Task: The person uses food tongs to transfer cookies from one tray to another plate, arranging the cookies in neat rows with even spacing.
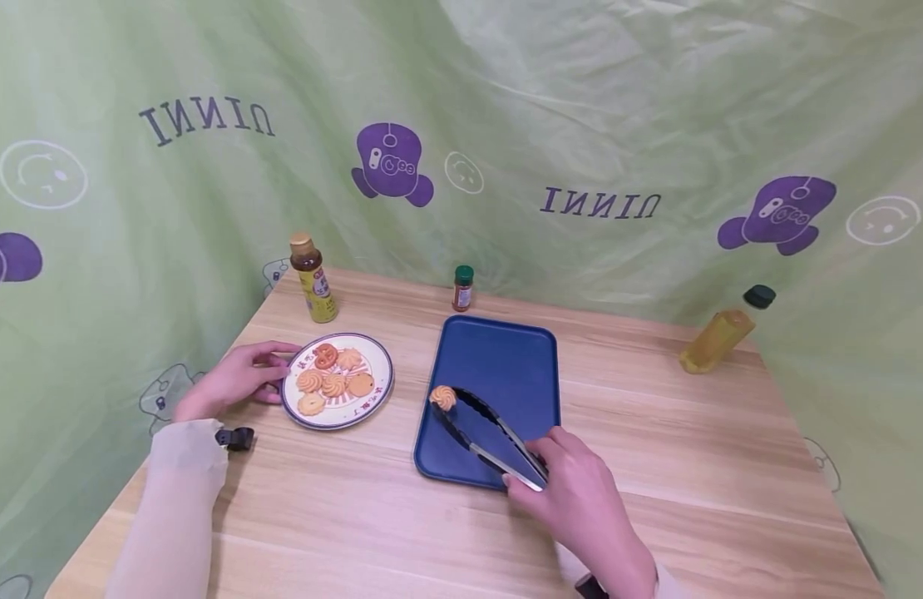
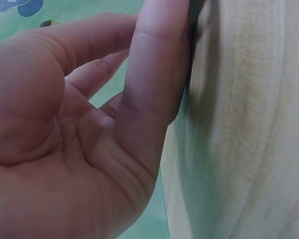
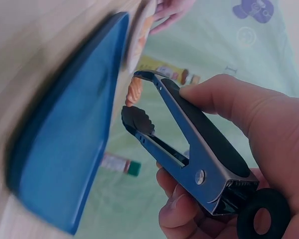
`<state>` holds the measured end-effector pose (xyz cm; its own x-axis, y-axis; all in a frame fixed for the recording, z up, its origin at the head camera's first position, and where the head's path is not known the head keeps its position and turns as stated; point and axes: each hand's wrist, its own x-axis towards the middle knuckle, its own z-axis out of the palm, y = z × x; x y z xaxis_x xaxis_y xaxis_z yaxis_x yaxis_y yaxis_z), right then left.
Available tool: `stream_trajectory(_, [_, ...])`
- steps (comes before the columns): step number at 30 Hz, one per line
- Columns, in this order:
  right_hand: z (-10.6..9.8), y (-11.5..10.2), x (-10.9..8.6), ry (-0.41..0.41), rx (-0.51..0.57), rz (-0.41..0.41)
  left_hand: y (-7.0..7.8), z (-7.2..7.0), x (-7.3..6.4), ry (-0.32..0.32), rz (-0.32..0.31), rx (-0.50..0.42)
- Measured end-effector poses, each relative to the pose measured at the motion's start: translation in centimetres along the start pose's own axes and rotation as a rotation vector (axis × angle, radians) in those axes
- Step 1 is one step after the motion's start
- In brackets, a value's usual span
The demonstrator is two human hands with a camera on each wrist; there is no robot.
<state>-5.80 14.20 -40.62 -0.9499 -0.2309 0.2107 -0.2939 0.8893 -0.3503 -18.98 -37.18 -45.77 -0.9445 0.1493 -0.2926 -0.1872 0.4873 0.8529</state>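
In the head view my right hand (image 1: 577,491) grips metal kitchen tongs (image 1: 499,453) with black handles and tips. A swirl cookie (image 1: 442,398) sits between the tong tips, above the left side of the blue rectangular tray (image 1: 499,349). The right wrist view also shows the cookie (image 3: 134,91) pinched there and held off the tray. My left hand (image 1: 240,374) holds the left rim of a round white plate (image 1: 377,358) with a blue edge. On that plate lie several cookies (image 1: 334,384), among them a pretzel-shaped one (image 1: 326,356). The left wrist view shows curved fingers (image 2: 149,94); their contact is partly hidden.
Behind the plate stands a yellow-labelled bottle (image 1: 317,287) with a tan cap. A small green-capped jar (image 1: 462,289) is behind the tray. At the far right, an oil bottle (image 1: 716,341) stands on the wooden table (image 1: 678,441). Green printed cloth (image 1: 491,100) hangs around the table.
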Motion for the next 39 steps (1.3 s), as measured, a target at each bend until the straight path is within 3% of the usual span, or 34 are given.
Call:
stream_trajectory(13, [1.8, -2.8, 1.6, 0.062, 0.035, -0.193, -0.1, 0.0, 0.2, 0.002, -0.013, -0.012])
stream_trajectory(28, [4.4, -7.0, 4.3, 0.009, 0.056, -0.324, -0.3, 0.1, 0.2, -0.002, -0.015, -0.008])
stream_trajectory(39, [5.6, -8.8, 5.9, -0.048, 0.044, -0.323, -0.3, 0.0, 0.1, 0.006, 0.002, -0.011])
